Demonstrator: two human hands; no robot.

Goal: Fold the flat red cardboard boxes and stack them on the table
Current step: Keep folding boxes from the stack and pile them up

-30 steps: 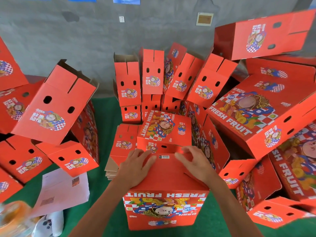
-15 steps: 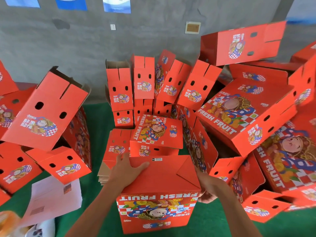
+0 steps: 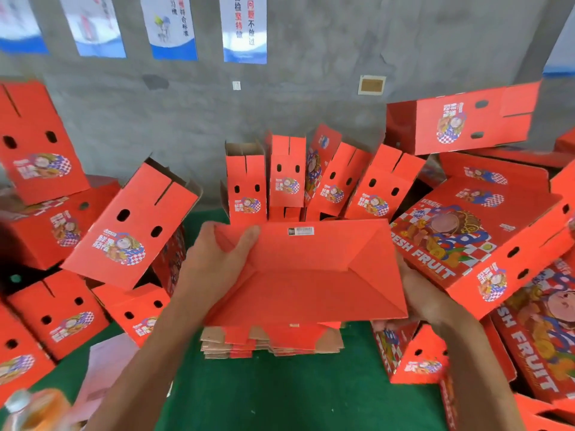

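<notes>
We see a folded red box (image 3: 306,272) held up over the green desk (image 3: 280,393), its folded bottom facing the camera. The left hand (image 3: 217,262) grips its left edge, thumb curled onto the bottom panel. The right hand (image 3: 417,293) holds the right side from behind; its fingers are mostly hidden. Directly below lies a stack of flat boxes (image 3: 273,342). Assembled boxes (image 3: 485,231) are piled left, right and against the wall (image 3: 311,98).
</notes>
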